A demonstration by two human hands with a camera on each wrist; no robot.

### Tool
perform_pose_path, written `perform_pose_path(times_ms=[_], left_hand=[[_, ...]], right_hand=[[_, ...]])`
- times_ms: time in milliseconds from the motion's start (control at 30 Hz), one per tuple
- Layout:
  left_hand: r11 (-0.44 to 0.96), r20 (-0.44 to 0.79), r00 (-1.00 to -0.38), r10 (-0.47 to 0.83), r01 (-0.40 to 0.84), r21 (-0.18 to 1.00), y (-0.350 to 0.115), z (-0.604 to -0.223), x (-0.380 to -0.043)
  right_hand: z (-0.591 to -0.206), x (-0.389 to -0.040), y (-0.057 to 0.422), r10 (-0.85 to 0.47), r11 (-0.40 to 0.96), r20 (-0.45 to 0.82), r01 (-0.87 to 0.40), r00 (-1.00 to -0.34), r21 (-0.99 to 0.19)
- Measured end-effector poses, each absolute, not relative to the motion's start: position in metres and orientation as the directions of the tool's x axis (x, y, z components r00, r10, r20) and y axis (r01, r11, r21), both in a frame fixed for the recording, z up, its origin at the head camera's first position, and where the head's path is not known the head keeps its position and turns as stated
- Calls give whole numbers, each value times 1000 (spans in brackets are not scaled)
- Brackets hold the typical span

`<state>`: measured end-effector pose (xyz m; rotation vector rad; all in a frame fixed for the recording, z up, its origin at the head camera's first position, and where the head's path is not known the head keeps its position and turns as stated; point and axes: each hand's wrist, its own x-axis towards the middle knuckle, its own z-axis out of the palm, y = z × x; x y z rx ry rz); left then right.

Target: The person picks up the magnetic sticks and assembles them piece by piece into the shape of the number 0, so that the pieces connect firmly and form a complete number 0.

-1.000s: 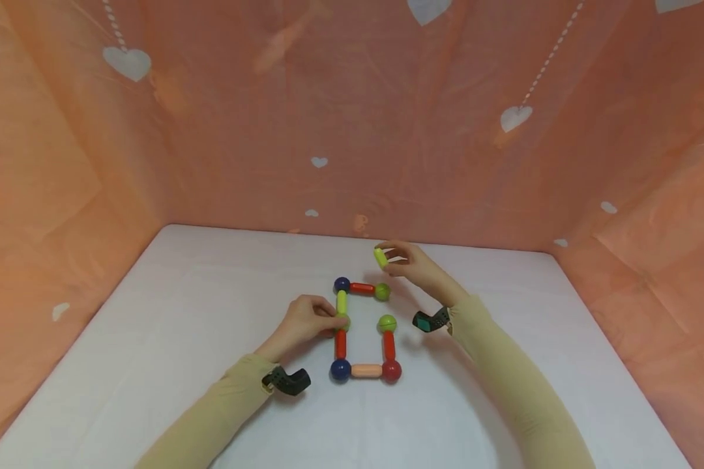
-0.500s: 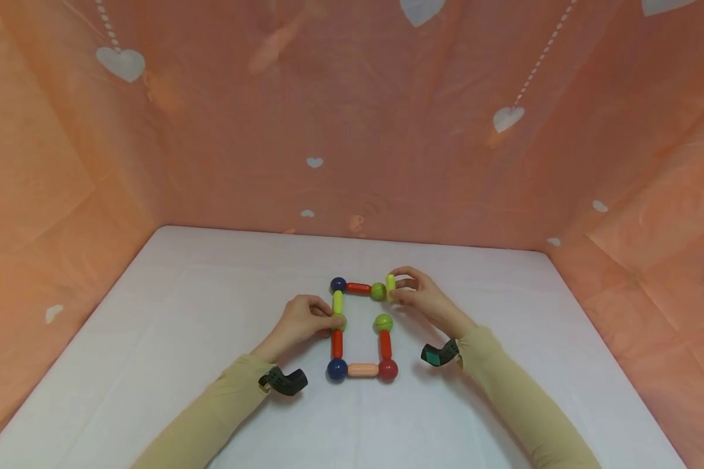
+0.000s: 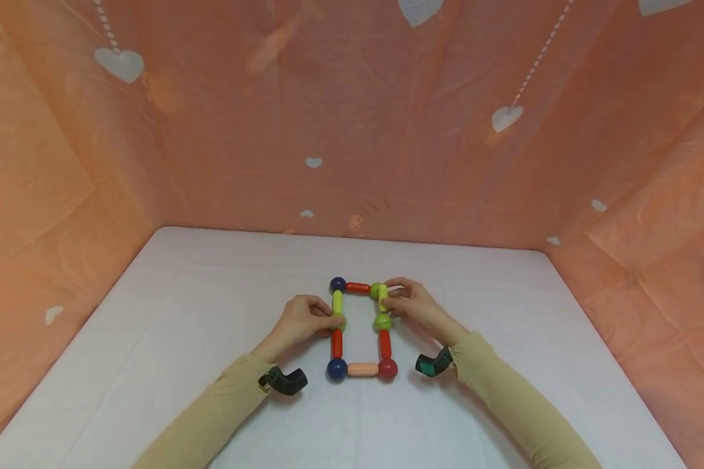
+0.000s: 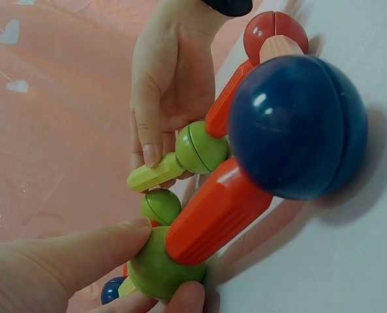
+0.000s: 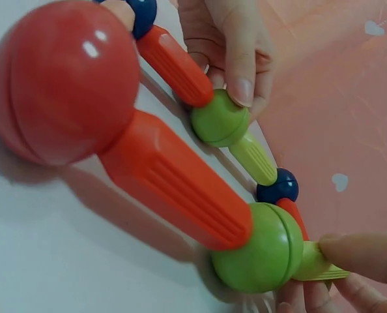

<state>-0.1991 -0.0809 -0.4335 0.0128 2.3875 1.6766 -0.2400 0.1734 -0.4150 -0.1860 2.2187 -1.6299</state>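
Magnetic rods and balls form a rectangular outline on the table. My left hand (image 3: 299, 324) pinches the green ball (image 4: 156, 264) midway along its left side, thumb on one face and fingers on the other. On the right side, my right hand (image 3: 420, 311) grips a yellow-green magnetic rod (image 3: 383, 299) between thumb and fingers. One end of this rod meets the near green ball (image 5: 260, 244). Its other end tilts up and overlaps the far green ball (image 4: 161, 206) in the head view. Another yellow-green rod (image 5: 254, 158) links the left green ball to the far blue ball (image 3: 337, 284).
A near blue ball (image 3: 337, 370), a peach rod (image 3: 363, 370) and a red ball (image 3: 388, 370) make up the outline's front side. Red rods join other balls. The white table (image 3: 223, 273) is backed by an orange curtain (image 3: 352, 130) with white hearts.
My right hand has come down and toward me with the yellow-green rod, bringing its end to the near green ball. My left hand keeps hold of the left green ball.
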Motion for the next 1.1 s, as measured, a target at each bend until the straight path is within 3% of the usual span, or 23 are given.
perform_pose_path(times_ms=[333,833,1100], left_hand=[[350,-162,-979,121,-110,930,-80,-435,-199],[398,-155,-983,94,-105,911,-78,-435,-200],[392,-127,-987,96,-80,917,-79,-436,-200]], right_hand=[[-415,-237,170,-309,322,-228,124,-923,-939],[-413,-232,166,-246,425,-365,239,-898,-873],[-411,-235,168,-256,456,-364,220,-895,-862]])
